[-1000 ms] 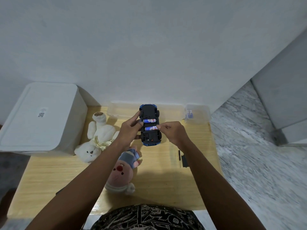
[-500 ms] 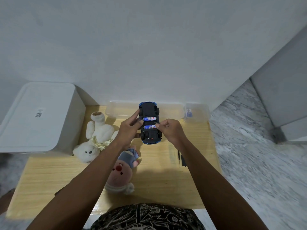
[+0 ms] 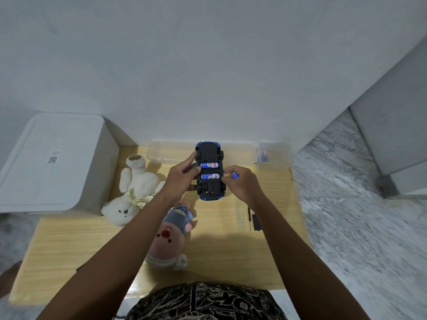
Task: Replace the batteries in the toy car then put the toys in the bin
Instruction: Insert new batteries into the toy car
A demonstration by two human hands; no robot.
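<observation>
Here the toy car (image 3: 209, 171) is upside down above the tabletop (image 3: 69, 239), two batteries (image 3: 209, 170) seated in its open bay. Left hand (image 3: 182, 179) grips the car's left side, fingers curled. Right hand (image 3: 240, 184) pinches a third battery (image 3: 235, 175) just right of the car. White bin (image 3: 53, 162) sits far left of the car.

Blue toy car (image 3: 209, 197), blk underside; blue/wht batteries (image 3: 209, 165).

A single wide-angle head-worn camera looked forward and steeply down from close above a wooden table (image 3: 231, 262), facing a pale wall (image 3: 208, 65), with both forearms reaching into view.
</observation>
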